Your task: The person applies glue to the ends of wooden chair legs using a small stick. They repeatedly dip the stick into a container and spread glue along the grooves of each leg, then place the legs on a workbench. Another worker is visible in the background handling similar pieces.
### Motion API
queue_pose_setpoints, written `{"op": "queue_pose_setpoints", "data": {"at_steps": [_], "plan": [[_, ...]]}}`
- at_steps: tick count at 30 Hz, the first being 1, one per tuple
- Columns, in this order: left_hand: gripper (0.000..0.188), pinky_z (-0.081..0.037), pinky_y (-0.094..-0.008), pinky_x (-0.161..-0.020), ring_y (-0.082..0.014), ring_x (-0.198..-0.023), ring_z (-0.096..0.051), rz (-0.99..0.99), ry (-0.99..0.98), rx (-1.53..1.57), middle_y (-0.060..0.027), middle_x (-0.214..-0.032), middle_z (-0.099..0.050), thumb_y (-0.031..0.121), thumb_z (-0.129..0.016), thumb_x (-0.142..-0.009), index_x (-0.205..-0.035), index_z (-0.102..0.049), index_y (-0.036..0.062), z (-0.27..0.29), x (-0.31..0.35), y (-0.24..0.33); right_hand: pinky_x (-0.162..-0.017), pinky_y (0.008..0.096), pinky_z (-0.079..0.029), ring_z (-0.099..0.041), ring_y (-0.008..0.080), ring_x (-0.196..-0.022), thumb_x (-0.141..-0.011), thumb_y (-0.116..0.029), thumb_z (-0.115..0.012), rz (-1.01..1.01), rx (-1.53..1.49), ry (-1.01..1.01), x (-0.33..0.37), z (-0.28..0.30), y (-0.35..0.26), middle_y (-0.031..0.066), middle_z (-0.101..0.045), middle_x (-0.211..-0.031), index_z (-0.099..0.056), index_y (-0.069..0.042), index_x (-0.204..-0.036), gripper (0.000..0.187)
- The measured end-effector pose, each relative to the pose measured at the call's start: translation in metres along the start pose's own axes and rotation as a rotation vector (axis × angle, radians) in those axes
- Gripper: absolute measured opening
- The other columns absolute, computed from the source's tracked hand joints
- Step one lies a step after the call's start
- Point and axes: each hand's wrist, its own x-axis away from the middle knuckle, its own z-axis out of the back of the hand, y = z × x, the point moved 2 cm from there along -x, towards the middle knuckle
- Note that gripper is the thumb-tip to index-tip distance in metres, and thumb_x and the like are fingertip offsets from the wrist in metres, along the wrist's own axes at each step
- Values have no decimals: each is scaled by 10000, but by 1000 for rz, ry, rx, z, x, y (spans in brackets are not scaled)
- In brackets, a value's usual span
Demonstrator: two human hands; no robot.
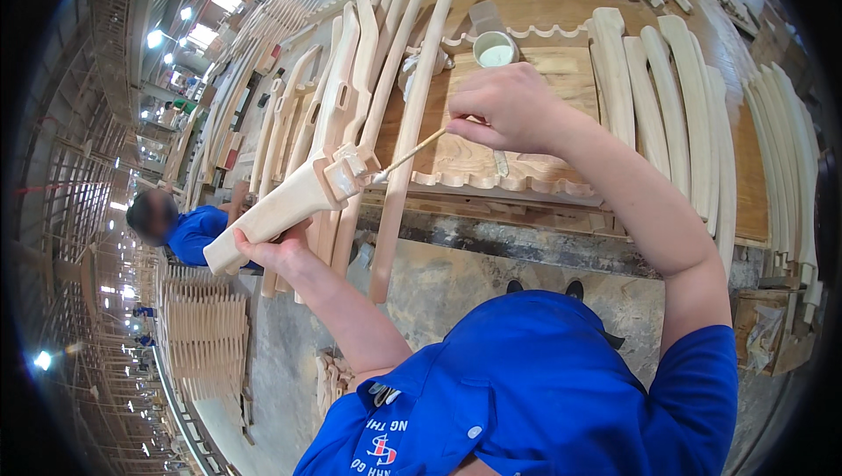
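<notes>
My left hand (282, 250) grips a pale wooden part (279, 211) from below, near its wide lower end. At its upper end is a stepped joint (344, 176) smeared with something white and wet. Pinched in my right hand (510, 107) is a thin wooden stick (414, 153). Its whitish tip is at the joint; whether it touches cannot be made out. Just beyond the right hand stands a small cup (481, 42) with a white liquid in it.
Long wooden parts (403, 160) lie side by side on the left of the bench. Curved pieces (680, 99) lean in a row at right. A wavy-edged board (544, 179) lies between them. A person in blue (195, 232) is at left, behind stacked parts (206, 331).
</notes>
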Motion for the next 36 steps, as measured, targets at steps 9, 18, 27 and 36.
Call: {"op": "queue_pose_setpoints", "data": {"at_steps": [9, 18, 27, 36], "plan": [[690, -396, -639, -939, -408, -1176, -502, -102, -36, 19, -176, -1264, -524, 534, -428, -765, -1292, -473, 90, -7, 10, -3, -572, 349, -464, -588, 205, -675, -852, -279, -610, 108, 137, 354, -5, -26, -4, 13, -568, -682, -581, -111, -746, 200], [761, -419, -606, -983, -440, -1148, -519, -139, -116, 78, -258, -1302, -465, 532, -399, -745, -1338, -413, 55, -3, 16, -9, -587, 335, -489, -619, 193, -705, -862, -281, -590, 111, 127, 260, 9, -33, -8, 4, -596, -709, -583, -133, -763, 178], [554, -442, -510, -953, -362, -1081, -552, -145, -1044, 465, -209, -1190, -545, 430, -442, -848, -1252, -484, 53, 14, -4, -7, -576, 386, -441, -588, 262, -672, -867, -266, -593, -63, -111, 179, 23, -18, 0, 60, -593, -680, -597, -79, -793, 201], [457, -424, -454, -932, -303, -1046, -550, 196, -1326, 745, -166, -1142, -562, 375, -457, -874, -1211, -504, 70, 4, -8, 3, -630, 377, -455, -589, 289, -652, -923, -267, -518, -384, -589, -281, 38, -3, -39, 132, -620, -692, -617, -21, -777, 303]]}}
